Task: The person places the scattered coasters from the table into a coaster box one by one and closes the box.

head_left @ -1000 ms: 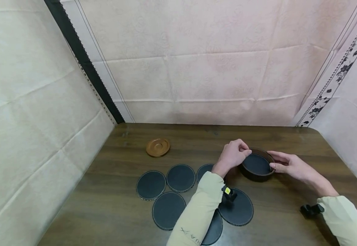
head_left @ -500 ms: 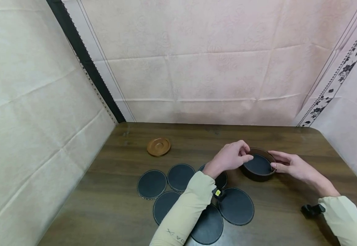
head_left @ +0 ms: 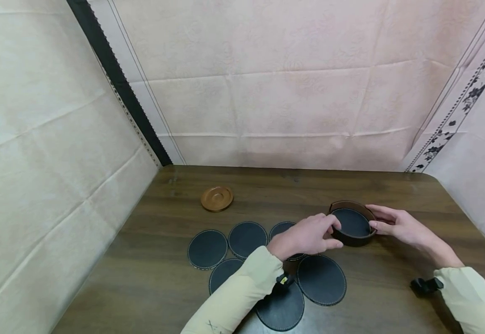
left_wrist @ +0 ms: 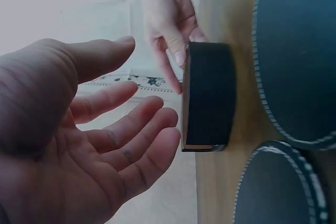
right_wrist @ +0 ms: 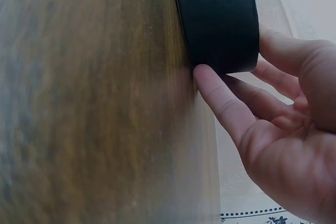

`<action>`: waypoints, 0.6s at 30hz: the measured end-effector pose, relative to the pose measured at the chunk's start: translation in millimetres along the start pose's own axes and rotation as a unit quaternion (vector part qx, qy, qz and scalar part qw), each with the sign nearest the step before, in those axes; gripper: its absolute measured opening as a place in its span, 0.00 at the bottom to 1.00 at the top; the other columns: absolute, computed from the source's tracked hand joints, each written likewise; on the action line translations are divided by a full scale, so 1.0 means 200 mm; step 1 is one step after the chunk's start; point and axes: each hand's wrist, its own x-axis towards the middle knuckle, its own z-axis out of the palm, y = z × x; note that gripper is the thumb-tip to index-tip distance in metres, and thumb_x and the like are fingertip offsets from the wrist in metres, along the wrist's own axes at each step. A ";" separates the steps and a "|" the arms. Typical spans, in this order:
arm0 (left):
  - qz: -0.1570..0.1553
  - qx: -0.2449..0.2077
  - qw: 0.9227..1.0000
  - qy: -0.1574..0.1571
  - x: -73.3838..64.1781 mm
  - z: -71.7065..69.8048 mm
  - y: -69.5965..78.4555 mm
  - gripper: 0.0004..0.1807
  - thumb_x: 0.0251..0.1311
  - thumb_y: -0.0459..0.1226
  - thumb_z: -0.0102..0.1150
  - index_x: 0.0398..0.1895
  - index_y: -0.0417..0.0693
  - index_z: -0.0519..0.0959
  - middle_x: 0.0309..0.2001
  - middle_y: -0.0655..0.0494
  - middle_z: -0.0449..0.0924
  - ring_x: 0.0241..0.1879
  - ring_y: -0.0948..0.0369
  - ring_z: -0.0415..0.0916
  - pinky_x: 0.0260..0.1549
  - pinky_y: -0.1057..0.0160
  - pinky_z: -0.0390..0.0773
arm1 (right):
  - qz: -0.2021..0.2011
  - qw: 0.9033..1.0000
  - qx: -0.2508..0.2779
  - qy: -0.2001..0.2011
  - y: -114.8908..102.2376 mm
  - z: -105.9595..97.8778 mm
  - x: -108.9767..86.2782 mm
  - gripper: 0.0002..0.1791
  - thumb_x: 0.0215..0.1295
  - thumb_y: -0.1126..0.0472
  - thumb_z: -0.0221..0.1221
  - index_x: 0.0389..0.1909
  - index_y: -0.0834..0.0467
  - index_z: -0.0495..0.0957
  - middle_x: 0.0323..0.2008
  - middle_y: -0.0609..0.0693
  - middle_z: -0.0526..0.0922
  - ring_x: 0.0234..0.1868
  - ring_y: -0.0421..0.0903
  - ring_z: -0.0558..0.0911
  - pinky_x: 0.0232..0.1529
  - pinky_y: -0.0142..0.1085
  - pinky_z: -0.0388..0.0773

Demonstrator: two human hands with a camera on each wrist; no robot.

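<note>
On the right of the table stands a round black coaster holder (head_left: 356, 240) with a brown inner wall. A dark round coaster (head_left: 352, 221) lies inside it. My right hand (head_left: 405, 226) grips the holder's right side, thumb at the rim and fingers along the outer wall. To its left, my left hand (head_left: 309, 235) hovers at the holder's near left edge. The left wrist view shows this hand (left_wrist: 100, 124) with loosely bent fingers, holding nothing. Several dark stitched coasters (head_left: 321, 280) lie flat to the left and in front, partly covered by my left arm.
A small round brown dish (head_left: 217, 199) rests at the back left of the wooden table (head_left: 392, 287). Pale cloth (head_left: 292, 93) hangs behind the table's far edge and along both sides.
My left hand has left the holder's far left rim and drawn back left and nearer, its fingers loosening. The right hand keeps its grip on the holder.
</note>
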 end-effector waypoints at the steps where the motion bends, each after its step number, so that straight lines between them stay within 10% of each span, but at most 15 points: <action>1: 0.000 0.004 1.000 -0.006 -0.01 0.01 0.00 0.23 0.64 0.53 0.59 0.60 0.62 0.70 0.54 0.62 0.76 0.46 0.71 0.73 0.43 0.74 0.74 | 0.000 1.000 -0.002 0.000 0.00 0.00 0.00 0.39 0.70 0.52 0.58 0.74 0.64 0.55 0.67 0.74 0.64 0.49 0.31 0.81 0.45 0.36 0.83; 18: 0.018 0.110 0.990 -0.086 -0.15 0.12 0.02 0.32 0.62 0.59 0.58 0.68 0.68 0.65 0.64 0.66 0.69 0.61 0.67 0.66 0.59 0.69 0.70 | -0.005 1.000 -0.014 -0.002 0.00 0.00 0.00 0.38 0.70 0.53 0.58 0.74 0.65 0.55 0.68 0.75 0.62 0.49 0.27 0.79 0.45 0.33 0.83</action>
